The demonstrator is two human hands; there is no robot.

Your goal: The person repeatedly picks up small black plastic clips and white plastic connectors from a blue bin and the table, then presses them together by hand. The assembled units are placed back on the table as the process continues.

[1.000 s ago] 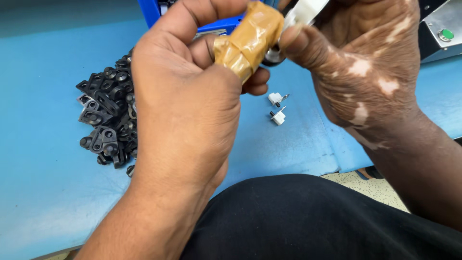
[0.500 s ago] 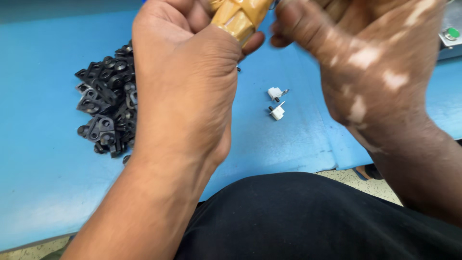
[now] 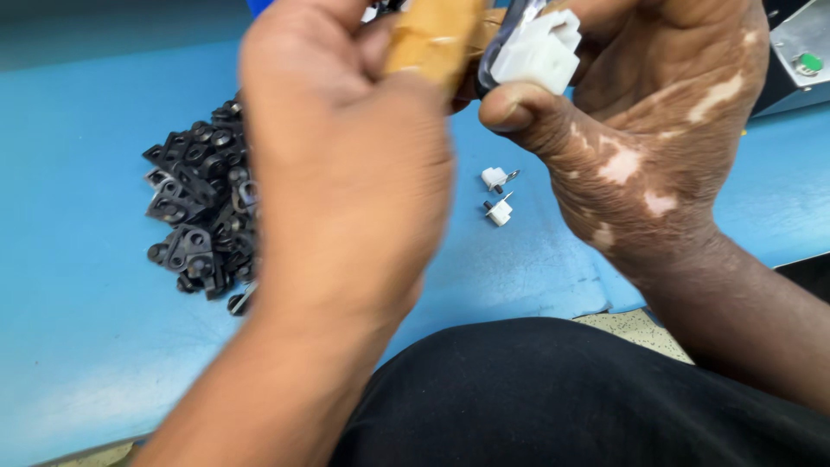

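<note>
Stretching across nearly the whole view, the blue worktable (image 3: 78,346) is the biggest thing here, and a dark-clothed lap (image 3: 562,398) pushes in at its near edge. Above the table, both hands are raised close to the camera. The left hand (image 3: 346,164), blurred, shows its back to the lens with the fingers curled shut around a tan, tape-wrapped handle (image 3: 428,35) that sticks up out of the fist toward the other hand. The right hand (image 3: 640,112) is turned palm inward, its thumb (image 3: 519,112) pressed up under a white plastic block (image 3: 538,54), pinching it against fingers that are hidden behind the piece. A dark, shiny curved edge (image 3: 497,52) sits just beside the white block, between it and the handle; what it belongs to cannot be told. The block is held in the air, well above the table, right next to the tip of the handle.

On the table to the left, partly hidden by the left hand, lies a heap of small black plastic parts (image 3: 194,216). In the upper right corner a grey metal housing (image 3: 800,52) carries a green button (image 3: 809,62). Smallest of all, two small white clips with metal pins (image 3: 499,195) lie on the blue surface between the forearms, one just above the other, near each other but not touching
</note>
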